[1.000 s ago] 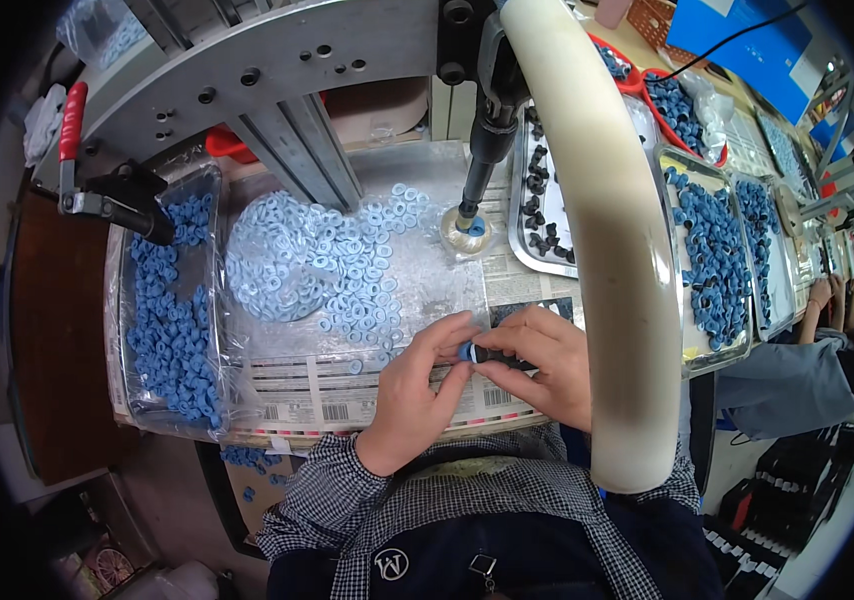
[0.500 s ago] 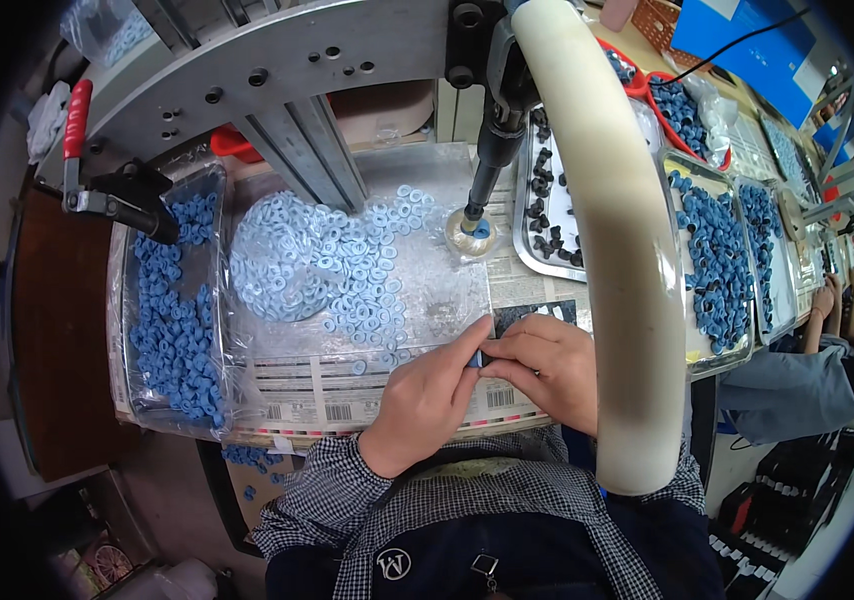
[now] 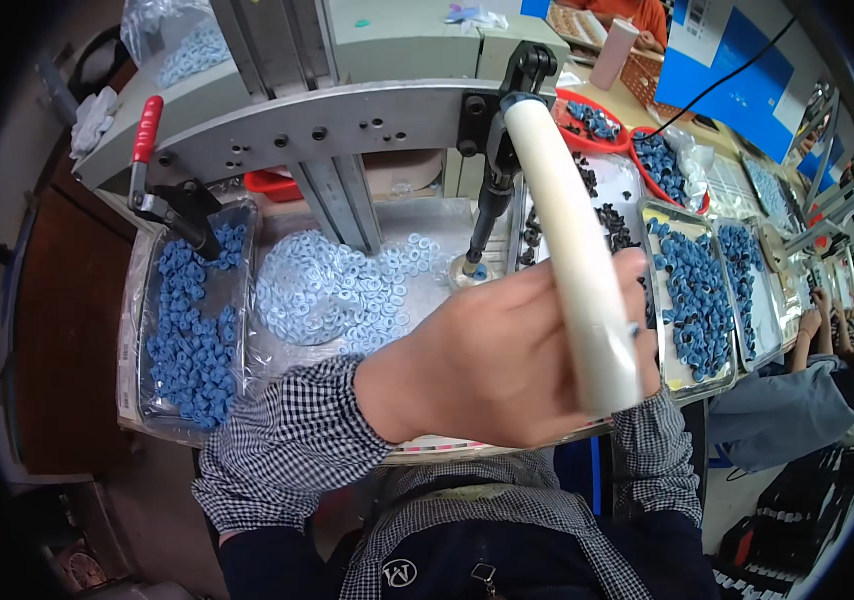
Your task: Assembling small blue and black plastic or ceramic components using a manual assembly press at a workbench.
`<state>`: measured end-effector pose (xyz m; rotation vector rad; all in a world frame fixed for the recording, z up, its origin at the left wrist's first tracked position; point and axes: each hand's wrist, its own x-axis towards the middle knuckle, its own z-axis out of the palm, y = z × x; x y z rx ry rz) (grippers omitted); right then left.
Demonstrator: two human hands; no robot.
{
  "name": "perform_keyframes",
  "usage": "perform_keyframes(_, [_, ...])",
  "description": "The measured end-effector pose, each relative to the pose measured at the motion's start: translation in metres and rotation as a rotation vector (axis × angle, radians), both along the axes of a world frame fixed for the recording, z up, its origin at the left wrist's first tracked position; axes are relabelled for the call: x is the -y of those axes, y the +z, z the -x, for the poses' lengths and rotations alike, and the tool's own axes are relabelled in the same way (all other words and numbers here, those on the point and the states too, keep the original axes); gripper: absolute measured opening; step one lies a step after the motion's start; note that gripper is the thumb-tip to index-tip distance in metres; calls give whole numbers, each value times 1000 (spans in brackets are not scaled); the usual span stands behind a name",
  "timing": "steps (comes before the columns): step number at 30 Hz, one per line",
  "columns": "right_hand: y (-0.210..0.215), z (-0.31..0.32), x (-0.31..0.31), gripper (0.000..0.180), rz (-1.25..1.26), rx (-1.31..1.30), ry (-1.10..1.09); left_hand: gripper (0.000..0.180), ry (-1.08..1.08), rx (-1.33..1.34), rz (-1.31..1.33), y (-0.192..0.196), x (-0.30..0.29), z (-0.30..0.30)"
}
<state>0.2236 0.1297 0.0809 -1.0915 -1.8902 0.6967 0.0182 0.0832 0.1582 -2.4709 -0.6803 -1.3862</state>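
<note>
My left hand (image 3: 492, 355) is raised across the front of the bench, its back toward me and slightly blurred. Its fingers pass beneath the thick cream-white curved lever handle (image 3: 572, 240) of a press, which hides them in part. My right hand (image 3: 649, 365) is mostly concealed behind the handle and my left hand; only a strip shows above its checked cuff. A small dark blue bit (image 3: 635, 329) shows at the fingers beside the handle. Past my left hand, the press rod (image 3: 488, 215) points down at a round fixture (image 3: 460, 272) with a blue piece (image 3: 480, 271) on it.
A pile of pale blue rings (image 3: 317, 285) lies left of the fixture. Farther left stands a tray of blue parts (image 3: 192, 350) under a red-handled clamp (image 3: 147, 135). Trays of blue parts (image 3: 692, 300) and red baskets (image 3: 637, 165) line the right. Another person (image 3: 787, 400) sits far right.
My hands have left the spot above the newspaper where they pinched a small blue part together. My left hand has moved up and right to the handle. The whole view has shifted.
</note>
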Motion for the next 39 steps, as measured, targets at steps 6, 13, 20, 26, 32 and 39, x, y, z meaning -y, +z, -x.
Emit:
perform_keyframes(6, [-41,21,-32,24,-167,230,154,22,-81,197,-400,87,-87,-13])
perform_keyframes(13, [-51,64,-46,20,-158,280,278,19,-288,870,428,121,-105,-1])
perform_keyframes(20, [-24,-87,-32,20,-181,345,-269,28,-81,821,642,19,-9,59])
perform_keyframes(26, [-27,-192,-31,26,-244,591,-577,23,223,596,993,-105,1,51])
perform_keyframes(32, [14,-103,-15,25,-305,440,-364,25,357,249,801,-139,-37,33])
perform_keyframes(39, [41,-50,-16,23,-388,383,-161,29,386,69,620,-143,-43,28])
